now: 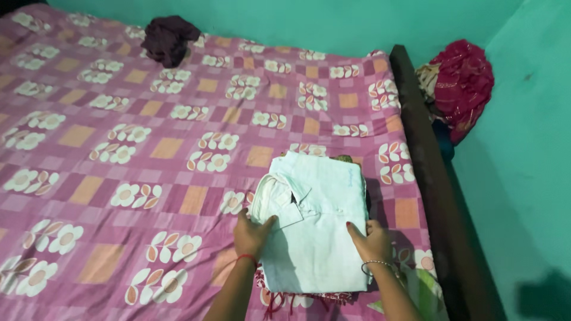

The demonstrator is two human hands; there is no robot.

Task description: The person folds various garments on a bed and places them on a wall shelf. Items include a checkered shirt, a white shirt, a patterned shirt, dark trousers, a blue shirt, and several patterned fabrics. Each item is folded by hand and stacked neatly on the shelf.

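— Where does the folded pale shirt (318, 220) sit?
— On the bed (119, 148), near its dark right rail (428, 178), atop a small clothes pile.
— How would it handle?
— Soft, light, floppy, I judge; best taken by both side edges.
— Hands?
— Left hand (251, 233) and right hand (372, 239) lie flat, fingers together, on those edges. Open bedspread lies left of the shirt.

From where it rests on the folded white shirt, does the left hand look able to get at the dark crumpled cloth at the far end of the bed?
Probably not without leaning in: the left hand lies on the folded white shirt, while the dark crumpled cloth sits across the bedsheet. Nothing blocks the way.
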